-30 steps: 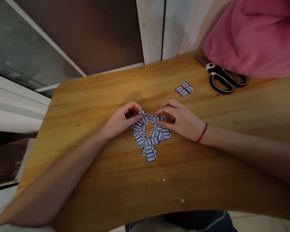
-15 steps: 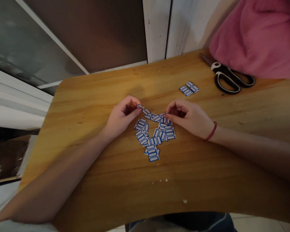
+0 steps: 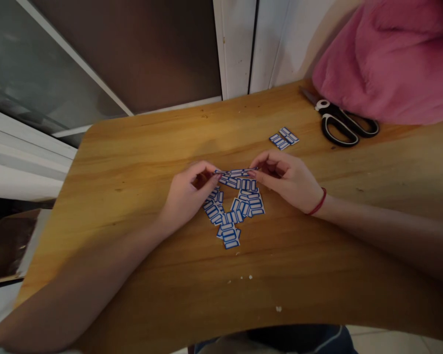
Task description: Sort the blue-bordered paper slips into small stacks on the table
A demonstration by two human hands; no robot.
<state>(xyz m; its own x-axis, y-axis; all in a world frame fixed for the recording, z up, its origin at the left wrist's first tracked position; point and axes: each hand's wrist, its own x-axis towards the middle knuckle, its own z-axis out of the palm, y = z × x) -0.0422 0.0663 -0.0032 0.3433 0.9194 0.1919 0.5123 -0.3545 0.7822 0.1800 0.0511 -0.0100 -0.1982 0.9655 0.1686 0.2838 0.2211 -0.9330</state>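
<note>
Left hand (image 3: 188,192), right hand (image 3: 290,179) pinching thin strip (image 3: 238,173); overlapping rectangular labels (image 3: 232,216); grained wood (image 3: 162,285)

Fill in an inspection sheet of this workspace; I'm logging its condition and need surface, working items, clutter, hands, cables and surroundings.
Surface: wooden table, with visible grain and small dark marks.
Working items: a blue-and-white strip between the hands; overlapping blue-and-white pieces below it; a separate small group farther back.
Clutter: white scraps toward the near edge; black-handled scissors beside pink fabric.
Hands: left hand and right hand each pinch an end of the strip; red band on the right wrist.
Cables: nothing seen.
Surroundings: dark panel and white frame behind the table.
</note>
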